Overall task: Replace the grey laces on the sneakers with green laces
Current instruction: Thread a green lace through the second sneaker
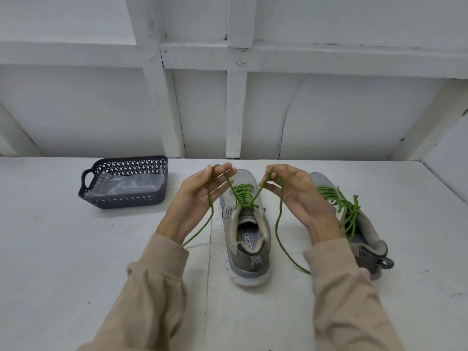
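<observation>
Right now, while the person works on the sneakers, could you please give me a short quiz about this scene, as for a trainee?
1. True or false: the dark basket stands to the right of both sneakers.
2. What do the left hand and the right hand pinch? A) strands of the green lace of the middle sneaker; B) a grey lace; C) nothing.
3. How many sneakers carry green laces, counting the right sneaker?
Key: 1 false, it stands to their left; 2 A; 3 two.
</observation>
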Motion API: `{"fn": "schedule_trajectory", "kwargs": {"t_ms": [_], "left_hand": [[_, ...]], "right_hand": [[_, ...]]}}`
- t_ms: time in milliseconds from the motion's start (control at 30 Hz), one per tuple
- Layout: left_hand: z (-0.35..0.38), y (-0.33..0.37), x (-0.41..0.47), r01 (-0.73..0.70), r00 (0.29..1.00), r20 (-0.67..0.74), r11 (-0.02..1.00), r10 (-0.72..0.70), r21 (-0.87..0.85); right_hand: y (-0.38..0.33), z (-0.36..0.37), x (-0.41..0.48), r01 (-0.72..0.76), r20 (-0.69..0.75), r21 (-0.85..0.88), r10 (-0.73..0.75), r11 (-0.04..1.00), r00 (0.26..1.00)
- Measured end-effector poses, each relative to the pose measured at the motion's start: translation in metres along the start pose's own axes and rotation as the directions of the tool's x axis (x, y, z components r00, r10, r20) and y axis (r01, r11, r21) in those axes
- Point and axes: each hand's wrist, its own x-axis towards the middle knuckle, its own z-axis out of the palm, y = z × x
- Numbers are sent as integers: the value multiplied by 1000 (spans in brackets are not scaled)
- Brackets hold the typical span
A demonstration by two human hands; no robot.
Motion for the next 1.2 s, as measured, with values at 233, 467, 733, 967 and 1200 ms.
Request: {"fn": "schedule_trajectory", "kwargs": {"t_ms": [233,467,733,967,1200], "left_hand": [[28,5,6,-12,997,-71,992,21,124],[30,-2,9,-86,992,-56,932,113,351],[22,-15,8,-69,994,-52,916,97,396],[23,-20,8,-71,996,-17,928,83,367],[19,-19,5,-38,991,-113,950,77,311]], "right_hand": [[-8,30,4,14,-24,17,-14,1000,1000],[-11,41,7,56,-56,-107,-63,993,996],[-5,40,4,28,-54,-244,-42,969,998],[-7,50,1,90,-77,-294,-117,951,990],[-12,45,-2,-2,-134,-433,-62,902,989]]}}
